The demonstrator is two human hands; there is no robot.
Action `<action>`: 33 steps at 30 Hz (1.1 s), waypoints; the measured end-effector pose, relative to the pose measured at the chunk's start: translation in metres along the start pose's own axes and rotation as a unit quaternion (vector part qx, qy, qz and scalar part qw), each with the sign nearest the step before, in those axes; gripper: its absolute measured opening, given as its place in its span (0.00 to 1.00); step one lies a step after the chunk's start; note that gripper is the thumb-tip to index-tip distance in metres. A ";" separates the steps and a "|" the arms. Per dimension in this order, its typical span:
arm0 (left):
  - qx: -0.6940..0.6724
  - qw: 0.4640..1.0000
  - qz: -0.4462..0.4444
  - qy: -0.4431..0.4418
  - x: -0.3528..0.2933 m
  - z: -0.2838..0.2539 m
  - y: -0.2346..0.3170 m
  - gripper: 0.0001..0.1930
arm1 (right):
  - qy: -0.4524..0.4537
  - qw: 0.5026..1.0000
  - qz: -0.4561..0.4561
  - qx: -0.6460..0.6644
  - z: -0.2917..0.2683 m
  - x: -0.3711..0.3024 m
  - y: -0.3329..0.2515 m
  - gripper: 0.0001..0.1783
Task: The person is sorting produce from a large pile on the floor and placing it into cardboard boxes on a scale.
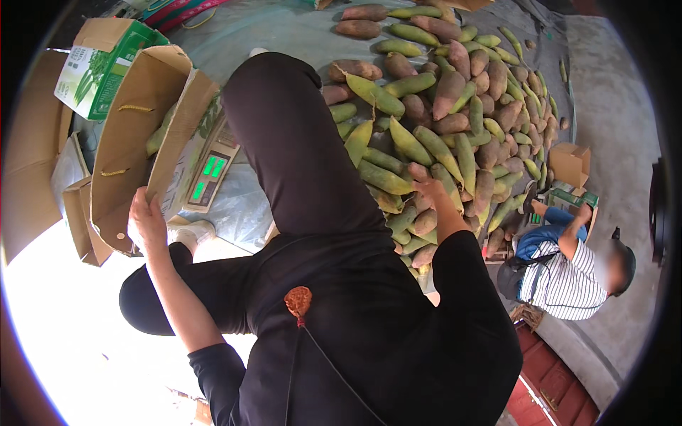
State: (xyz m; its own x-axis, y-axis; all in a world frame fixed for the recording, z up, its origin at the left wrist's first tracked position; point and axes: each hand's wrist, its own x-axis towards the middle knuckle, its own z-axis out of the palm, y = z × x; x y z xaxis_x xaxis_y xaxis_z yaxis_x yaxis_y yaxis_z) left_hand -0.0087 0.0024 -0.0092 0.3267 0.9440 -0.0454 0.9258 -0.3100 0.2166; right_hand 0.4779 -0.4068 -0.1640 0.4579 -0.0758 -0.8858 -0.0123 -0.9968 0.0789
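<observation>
On the left, my left hand (147,220) grips the lower rim of a tall open cardboard box (121,160), which stands tilted. Inside the box a pale green radish (162,131) partly shows. My right hand (430,189) reaches into the large pile to the right of my knee. Its fingers are closed on the end of a reddish-brown root (418,171); most of the root is hidden. Around it lie long green radishes (410,145) and more reddish-brown roots (449,92). A digital scale (210,170) with lit green displays sits beside the box, partly under it.
A green-and-white printed carton (99,74) stands behind the box, with other cardboard (32,156) at the far left. Plastic sheeting (263,32) covers the floor. At the right, another person (565,280) in a striped shirt sits near a small open carton (570,163).
</observation>
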 end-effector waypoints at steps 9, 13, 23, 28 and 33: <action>-0.009 1.000 0.004 -0.009 0.010 0.011 0.023 0.11 | 0.047 0.973 -0.043 0.223 0.036 0.107 0.116 0.19; 0.061 0.998 -0.016 -0.001 0.000 -0.010 0.016 0.13 | 0.025 0.939 -0.042 0.341 0.052 0.063 0.035 0.14; 0.030 0.999 -0.003 0.029 -0.003 -0.014 0.018 0.07 | 0.342 0.810 -0.473 0.057 -0.020 -0.077 -0.108 0.07; 0.027 0.999 -0.001 0.034 -0.005 -0.013 0.013 0.06 | 0.412 0.723 -0.553 0.043 -0.064 -0.172 -0.179 0.07; 0.037 0.998 0.005 0.052 -0.003 -0.013 0.013 0.04 | 0.399 0.618 -0.657 0.162 -0.095 -0.258 -0.253 0.07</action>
State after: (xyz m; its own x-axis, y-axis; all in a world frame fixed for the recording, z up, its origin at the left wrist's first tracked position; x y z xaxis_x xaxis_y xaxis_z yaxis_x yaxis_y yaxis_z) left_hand -0.0003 -0.0033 0.0061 0.3172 0.9465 0.0584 0.9356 -0.3224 0.1440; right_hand 0.4479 -0.1331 0.0880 0.5536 0.7126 0.4310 0.7184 -0.1469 -0.6799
